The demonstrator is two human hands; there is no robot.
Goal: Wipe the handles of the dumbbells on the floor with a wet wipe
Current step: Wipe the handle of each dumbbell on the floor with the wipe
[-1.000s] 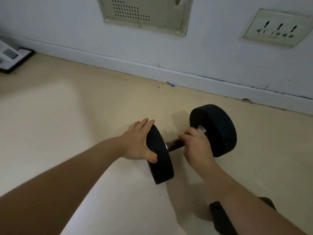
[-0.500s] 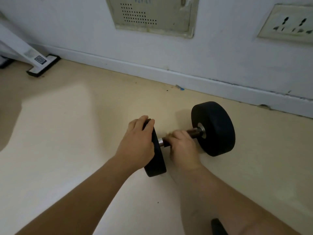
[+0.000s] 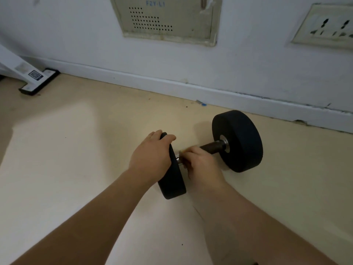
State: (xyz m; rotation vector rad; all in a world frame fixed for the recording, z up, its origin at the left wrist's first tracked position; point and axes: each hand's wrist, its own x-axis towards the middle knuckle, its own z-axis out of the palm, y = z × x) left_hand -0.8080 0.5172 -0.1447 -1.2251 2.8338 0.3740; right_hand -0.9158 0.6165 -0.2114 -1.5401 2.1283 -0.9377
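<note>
Here we are down on the floor [image 3: 66, 150], beige and scuffed, with one dumbbell [image 3: 238, 140] lying on its side just short of the white skirting board [image 3: 210, 92]; its far weight [image 3: 244, 153], round and black, sits to the right, and its near weight [image 3: 172, 184] stands on edge between the two forearms. The left grip [image 3: 152, 155], a bare hand, is draped over the top of that near weight; fingers curl over the rim and the thumb hooks across the edge, so it is grasping the weight and bearing down on it. The right grip [image 3: 200, 163], also a bare hand, is clenched round the handle [image 3: 214, 145] hard up against the near weight's inner face; knuckles up, fingers wrapped over the bar. To the right of that fist the bare dark metal of the handle runs on to a shiny collar at the far weight. A small pale scrap [image 3: 184, 150] peeks out at the fingertips; whether that is the wet wipe I cannot tell, it is too blurred. Up on the wall, a cream metal panel [image 3: 166, 18] with rows of punched holes; to the right of it, a socket plate [image 3: 328, 25]. Far left, the white foot of some stand [image 3: 36, 77] with a small label rests on the floor by the skirting; a blue speck [image 3: 203, 104] lies at the skirting behind the dumbbell.
</note>
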